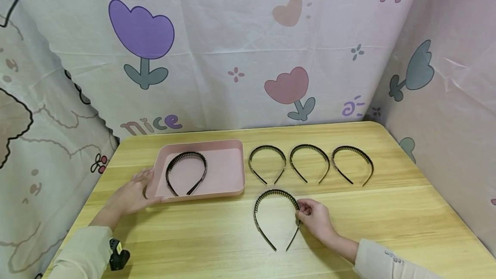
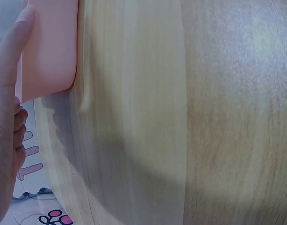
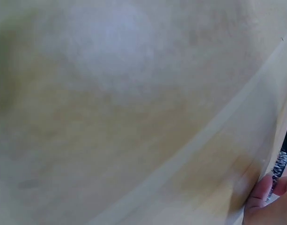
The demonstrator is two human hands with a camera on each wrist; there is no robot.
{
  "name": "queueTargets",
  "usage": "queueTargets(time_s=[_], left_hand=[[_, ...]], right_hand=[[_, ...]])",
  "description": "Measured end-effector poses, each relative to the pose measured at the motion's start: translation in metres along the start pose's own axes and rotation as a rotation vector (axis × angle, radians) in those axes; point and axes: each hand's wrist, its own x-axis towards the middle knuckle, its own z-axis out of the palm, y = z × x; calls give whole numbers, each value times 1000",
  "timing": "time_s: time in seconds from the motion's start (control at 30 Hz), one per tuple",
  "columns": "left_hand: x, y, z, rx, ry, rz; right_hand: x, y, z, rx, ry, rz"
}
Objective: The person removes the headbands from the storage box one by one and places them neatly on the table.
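Note:
My right hand (image 1: pixel 317 219) pinches a black toothed headband (image 1: pixel 276 192) on its right side, between thumb and fingertips. Its two ends point toward me, over the front part of the table. In the right wrist view, the thumb and a finger meet on a speckled part of that headband (image 3: pixel 280 164). At the left, my left hand (image 1: pixel 133 193) holds the near left corner of a pink tray (image 1: pixel 226 175), thumb along the front rim and fingers by the left side. Another black headband (image 1: pixel 188 155) lies inside the tray, in its left half.
To the right of the tray lie three more headbands in a row: a left one (image 1: pixel 267 147), a middle one (image 1: pixel 310 147) and a right one (image 1: pixel 353 149). The wooden table (image 1: pixel 201 240) meets a printed cloth backdrop (image 1: pixel 217 25) behind and at both sides.

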Motion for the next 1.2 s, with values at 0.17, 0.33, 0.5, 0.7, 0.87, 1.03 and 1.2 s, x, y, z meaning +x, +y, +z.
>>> queueTargets(time_s=[0.17,0.33,0.5,0.7,0.87,1.03,1.2], left_hand=[[0,-1,1,10,-1,2],[-1,0,0,3,-1,1],[-1,0,0,-2,-6,-1],[0,-1,0,1,-10,-5],[0,-1,0,8,-13,-8],[0,-1,1,14,-13,-7],[0,-2,1,14,-14,-5]], right_hand=[[0,-1,1,-32,-6,-8],[1,-2,-2,-34,-9,-3],[7,-3,-8,-33,30,0],[18,-7,-12,60,51,-28],[24,-19,-10,214,59,-49],[29,-35,-2,378,33,-78],[33,-50,10,434,13,-138]])
